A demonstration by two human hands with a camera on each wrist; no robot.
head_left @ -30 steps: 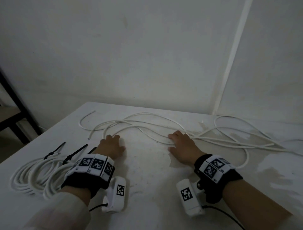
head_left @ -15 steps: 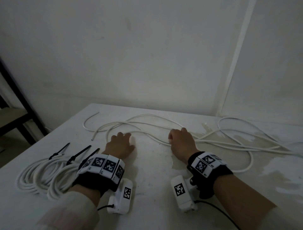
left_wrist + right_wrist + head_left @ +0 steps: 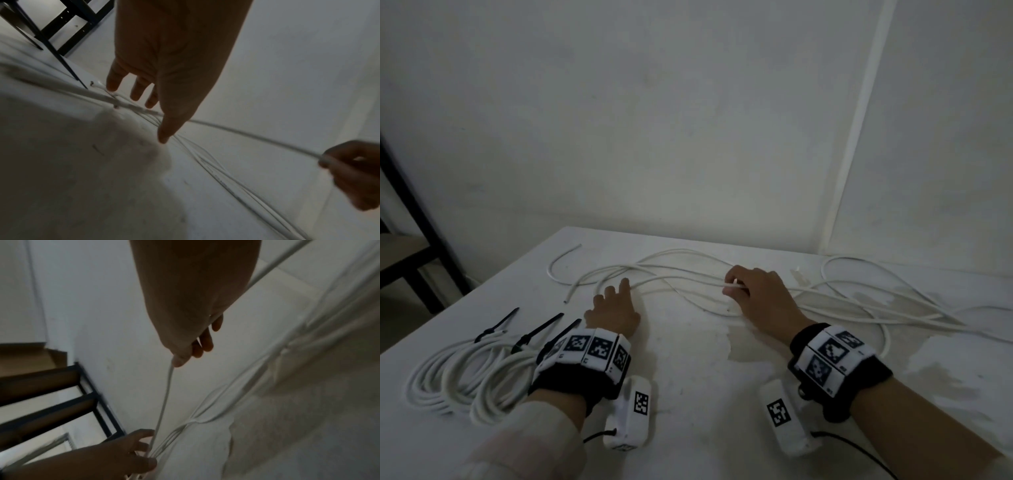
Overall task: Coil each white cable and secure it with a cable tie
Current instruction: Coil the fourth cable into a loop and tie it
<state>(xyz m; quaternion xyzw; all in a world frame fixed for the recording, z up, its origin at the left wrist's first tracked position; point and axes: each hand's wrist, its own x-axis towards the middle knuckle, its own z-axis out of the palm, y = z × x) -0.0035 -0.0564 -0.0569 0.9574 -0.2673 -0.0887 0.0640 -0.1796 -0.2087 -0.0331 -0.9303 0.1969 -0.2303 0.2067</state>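
White laminate table, scuffed and patchy, takes up most of what I can see from here, pushed against a plain pale wall. Sprawled across its far half lies the long loose white cable, looping back on itself in several strands – still to be coiled. At the near left sit the already coiled white cables, each cinched with a black cable tie. The person's right hand has curled its fingers round one strand and pinches it just off the surface; the right wrist view shows that strand running taut down from the thumb. The left hand hovers over the bundle with fingers spread and extended, holding nothing. I'd judge this the start of gathering the last cable – next, the left hand needs to catch the lifted strand so the first loop can be formed, without dragging the tangle.
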